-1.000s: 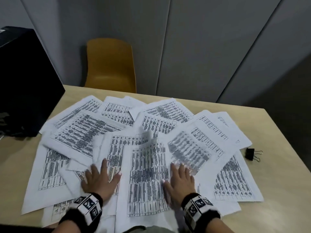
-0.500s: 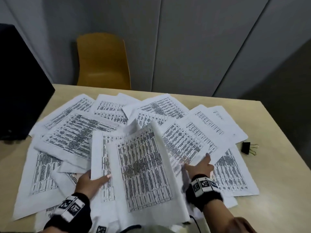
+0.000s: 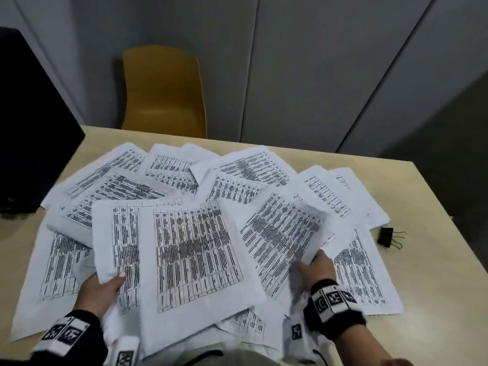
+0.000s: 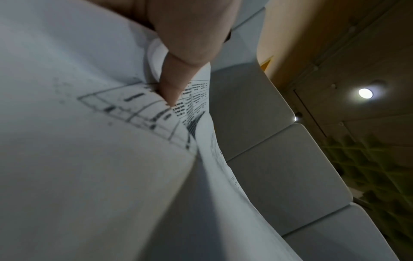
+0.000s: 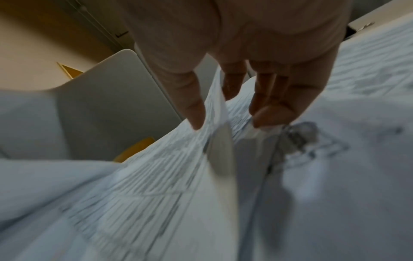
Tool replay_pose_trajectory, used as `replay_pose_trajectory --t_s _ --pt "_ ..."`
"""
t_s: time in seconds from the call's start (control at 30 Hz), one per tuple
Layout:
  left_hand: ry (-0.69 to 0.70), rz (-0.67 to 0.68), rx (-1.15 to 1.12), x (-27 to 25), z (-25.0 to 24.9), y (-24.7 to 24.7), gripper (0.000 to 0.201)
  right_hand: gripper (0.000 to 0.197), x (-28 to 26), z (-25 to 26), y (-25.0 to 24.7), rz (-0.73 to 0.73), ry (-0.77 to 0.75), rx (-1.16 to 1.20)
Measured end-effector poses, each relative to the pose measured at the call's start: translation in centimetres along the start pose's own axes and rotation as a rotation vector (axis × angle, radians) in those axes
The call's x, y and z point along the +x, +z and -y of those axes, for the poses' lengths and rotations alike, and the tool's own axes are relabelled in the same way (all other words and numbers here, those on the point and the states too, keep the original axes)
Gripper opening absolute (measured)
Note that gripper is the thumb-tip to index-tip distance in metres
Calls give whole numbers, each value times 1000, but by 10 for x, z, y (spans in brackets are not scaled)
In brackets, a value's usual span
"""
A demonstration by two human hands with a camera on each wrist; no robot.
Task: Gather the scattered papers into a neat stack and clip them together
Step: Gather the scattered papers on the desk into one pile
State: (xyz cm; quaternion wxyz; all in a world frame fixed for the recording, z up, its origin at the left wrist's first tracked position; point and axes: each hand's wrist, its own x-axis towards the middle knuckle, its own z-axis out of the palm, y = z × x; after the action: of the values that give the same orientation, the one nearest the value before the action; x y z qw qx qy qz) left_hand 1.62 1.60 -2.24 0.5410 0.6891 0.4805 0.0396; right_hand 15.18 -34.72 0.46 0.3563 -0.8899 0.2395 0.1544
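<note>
Several printed sheets point(image 3: 248, 178) lie fanned over the beige table point(image 3: 433, 294). My left hand point(image 3: 99, 290) holds a small bundle of sheets point(image 3: 190, 254) near the front, thumb on top; the left wrist view shows that thumb point(image 4: 176, 86) pressed onto the paper. My right hand point(image 3: 315, 268) pinches one sheet point(image 3: 280, 239) to the right of the bundle and lifts its edge; thumb point(image 5: 194, 109) and fingers point(image 5: 268, 113) sit on either side of it. A black binder clip point(image 3: 386, 236) lies on the table to the right of the papers, apart from both hands.
A yellow chair point(image 3: 163, 91) stands behind the far table edge. A black box-like object point(image 3: 29, 133) occupies the table's left rear. Grey wall panels point(image 3: 317, 62) rise behind. The table's right edge runs close to the clip.
Both hands lay flat on the papers a second ago. The left then picked up a bundle; the right moved right and took hold of another sheet, now raised.
</note>
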Motion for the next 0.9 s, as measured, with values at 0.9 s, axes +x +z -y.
replay_pose_trajectory --t_s 0.9 --pt "-144 130 -172 -7 13 -14 55 109 4 1 -4 -121 157 -4"
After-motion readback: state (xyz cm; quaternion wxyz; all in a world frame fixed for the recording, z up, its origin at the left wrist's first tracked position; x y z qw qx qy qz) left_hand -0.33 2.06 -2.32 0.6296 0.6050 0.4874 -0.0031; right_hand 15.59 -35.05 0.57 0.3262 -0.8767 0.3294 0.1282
